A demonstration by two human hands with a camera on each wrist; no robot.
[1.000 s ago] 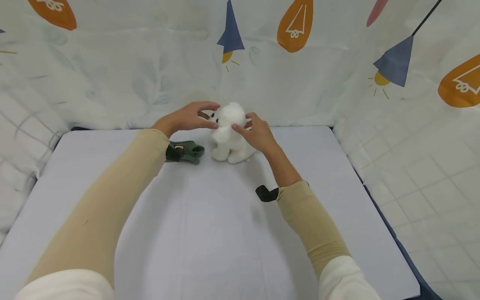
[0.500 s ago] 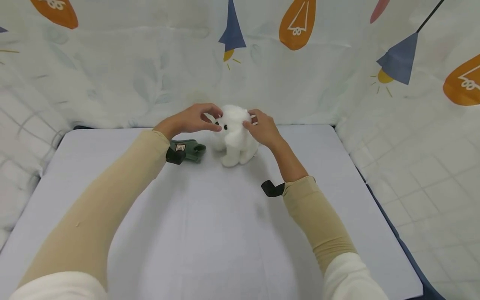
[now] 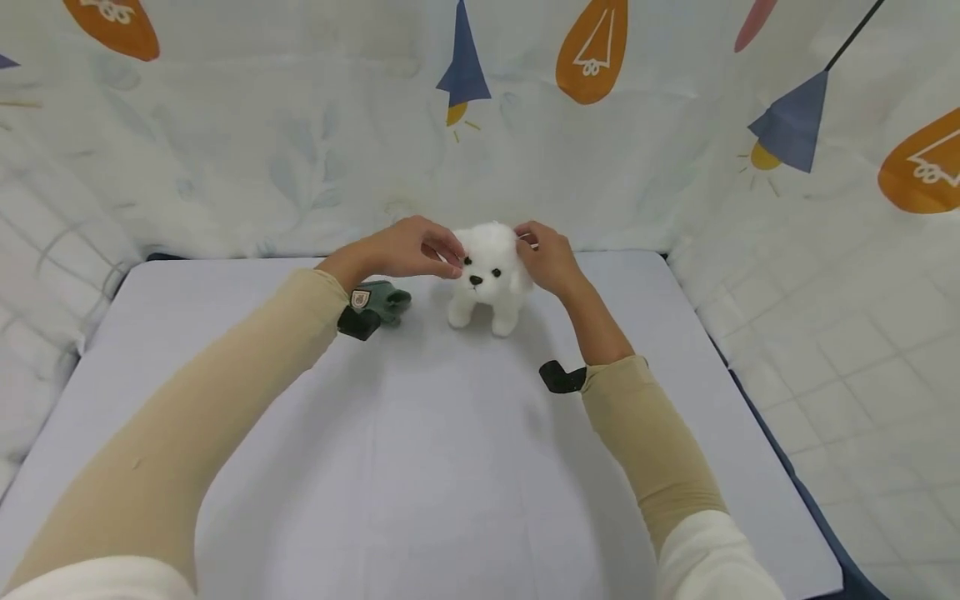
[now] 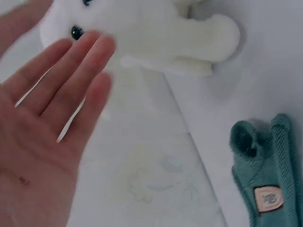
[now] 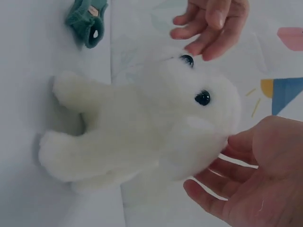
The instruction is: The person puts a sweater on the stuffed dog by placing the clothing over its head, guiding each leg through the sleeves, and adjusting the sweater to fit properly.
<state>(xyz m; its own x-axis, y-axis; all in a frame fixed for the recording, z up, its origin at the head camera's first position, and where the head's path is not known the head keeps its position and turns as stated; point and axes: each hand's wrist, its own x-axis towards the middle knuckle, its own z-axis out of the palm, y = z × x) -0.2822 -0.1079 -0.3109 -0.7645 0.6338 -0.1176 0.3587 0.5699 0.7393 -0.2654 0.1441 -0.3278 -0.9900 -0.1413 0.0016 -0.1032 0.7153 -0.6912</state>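
A white plush dog [image 3: 487,287] with black eyes and nose stands upright near the back of the table, its face toward me. My left hand [image 3: 420,248] is beside its face on the left, fingers extended with the tips at the eye and cheek; the left wrist view shows its open palm. At the other side of the head is my right hand [image 3: 551,258], loosely bent fingertips [image 5: 208,177] touching the fur around the ear. A small green knitted garment [image 3: 382,302] with a patch lies left of the dog, partly hidden by the left wrist.
The white-covered table [image 3: 442,467] ends just behind the dog, at a hanging patterned cloth [image 3: 337,125]. More cloth with a grid pattern hangs on the right side [image 3: 862,350]. A black wrist mount [image 3: 562,377] juts from the right cuff.
The dog has turned from facing left to facing me and shifted slightly right. Both hands have moved a little right along with its head. The green garment stays in place.
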